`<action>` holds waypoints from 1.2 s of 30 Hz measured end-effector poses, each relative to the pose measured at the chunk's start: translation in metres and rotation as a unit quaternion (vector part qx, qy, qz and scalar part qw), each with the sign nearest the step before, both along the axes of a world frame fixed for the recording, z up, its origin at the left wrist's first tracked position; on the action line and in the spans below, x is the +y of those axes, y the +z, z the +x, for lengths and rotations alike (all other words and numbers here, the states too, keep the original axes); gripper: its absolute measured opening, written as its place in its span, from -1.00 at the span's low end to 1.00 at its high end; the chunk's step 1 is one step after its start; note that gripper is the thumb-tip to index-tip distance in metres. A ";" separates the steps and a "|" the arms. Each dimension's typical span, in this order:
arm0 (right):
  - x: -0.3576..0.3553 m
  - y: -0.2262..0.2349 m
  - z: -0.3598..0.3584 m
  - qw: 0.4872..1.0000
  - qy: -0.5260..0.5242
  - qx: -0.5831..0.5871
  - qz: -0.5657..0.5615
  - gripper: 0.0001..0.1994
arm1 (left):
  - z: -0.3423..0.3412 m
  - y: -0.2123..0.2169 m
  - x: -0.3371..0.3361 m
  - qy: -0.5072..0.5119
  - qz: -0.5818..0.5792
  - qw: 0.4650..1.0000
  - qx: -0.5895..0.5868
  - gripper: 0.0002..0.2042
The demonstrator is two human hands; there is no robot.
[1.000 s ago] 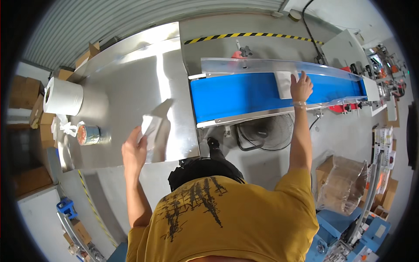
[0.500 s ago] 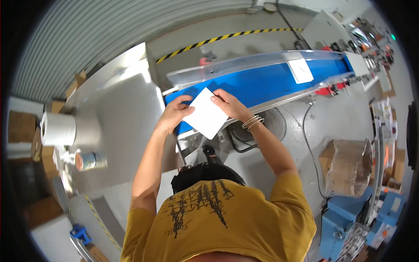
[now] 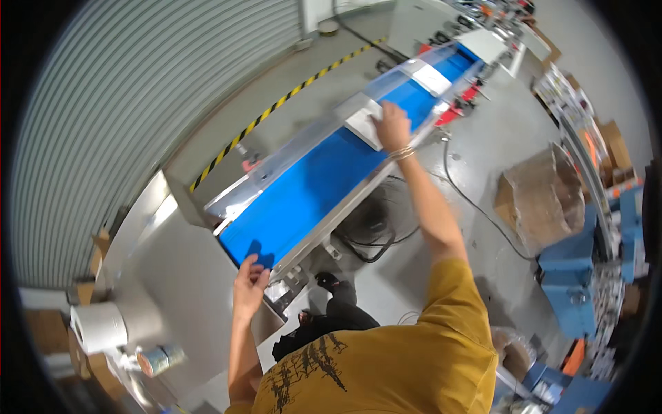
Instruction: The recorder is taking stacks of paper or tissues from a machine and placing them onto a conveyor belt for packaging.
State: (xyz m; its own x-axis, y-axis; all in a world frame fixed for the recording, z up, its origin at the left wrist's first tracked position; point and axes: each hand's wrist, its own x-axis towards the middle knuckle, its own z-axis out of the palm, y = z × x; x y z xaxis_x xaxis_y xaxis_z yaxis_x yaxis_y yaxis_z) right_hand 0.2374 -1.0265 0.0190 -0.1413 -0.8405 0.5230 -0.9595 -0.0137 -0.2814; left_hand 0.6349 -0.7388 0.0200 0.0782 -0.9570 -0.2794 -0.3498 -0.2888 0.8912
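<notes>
Under my right hand [image 3: 392,127] lies a white, matt paper-like sheet [image 3: 363,123] on the smooth blue belt [image 3: 324,186], which looks like matt plastic or rubber. My left hand [image 3: 248,290] rests at the brushed, faintly glossy metal table [image 3: 183,276]. I see shiny metal side rails [image 3: 303,148], a matt paper roll [image 3: 100,328], a rough cardboard box [image 3: 541,200] and a matt concrete floor [image 3: 496,138].

Mustard-yellow T-shirt [image 3: 386,366] with black print, bangles [image 3: 402,153] on right wrist.
</notes>
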 end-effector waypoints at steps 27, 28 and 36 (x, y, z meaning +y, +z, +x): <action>0.778 -0.175 0.206 0.800 -0.285 -0.394 0.352 -0.46 | -0.141 0.052 0.206 -0.587 -0.175 0.790 -0.001 -0.66; 0.810 -0.169 0.207 0.784 -0.363 -0.395 0.313 -0.48 | -0.146 0.048 0.220 -0.586 -0.177 0.791 0.002 -0.66; 1.009 -0.117 0.216 0.726 -0.474 -0.488 0.100 -0.62 | -0.212 0.028 0.416 -0.708 -0.237 0.661 0.078 -0.49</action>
